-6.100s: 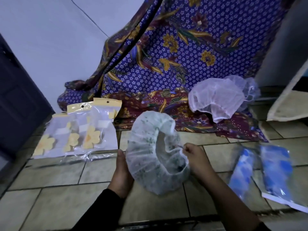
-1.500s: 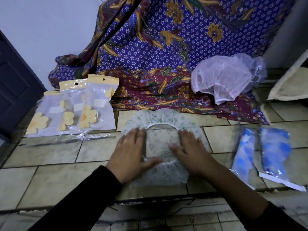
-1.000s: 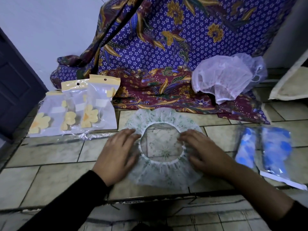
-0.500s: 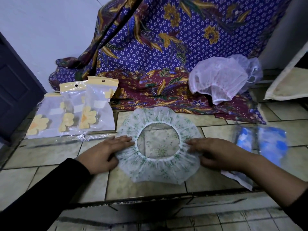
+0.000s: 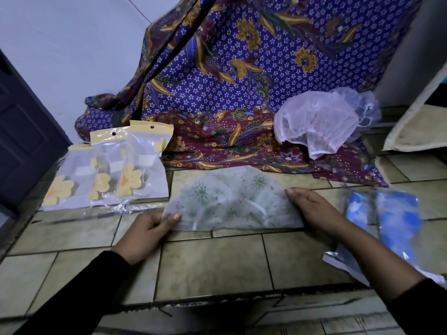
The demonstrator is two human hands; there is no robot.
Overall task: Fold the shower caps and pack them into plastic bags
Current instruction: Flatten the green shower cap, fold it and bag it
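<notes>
Green-print shower cap (image 5: pixel 232 201) flat on tiled floor (image 5: pixel 212 264), folded to half-moon, straight edge toward person, curved edge toward batik cloth (image 5: pixel 229 93). Left hand (image 5: pixel 142 234) pinches cap's left corner, thumb (image 5: pixel 174 217) on top. Right hand (image 5: pixel 314 210) at cap's right end, fingers laid fairly straight on edge, not curled round it. Clear bags with yellow flowers (image 5: pixel 135 170) overlapping at left; blue packs (image 5: pixel 396 221) at right, beside right forearm. Pale net caps (image 5: pixel 316 122) heaped on cloth behind
</notes>
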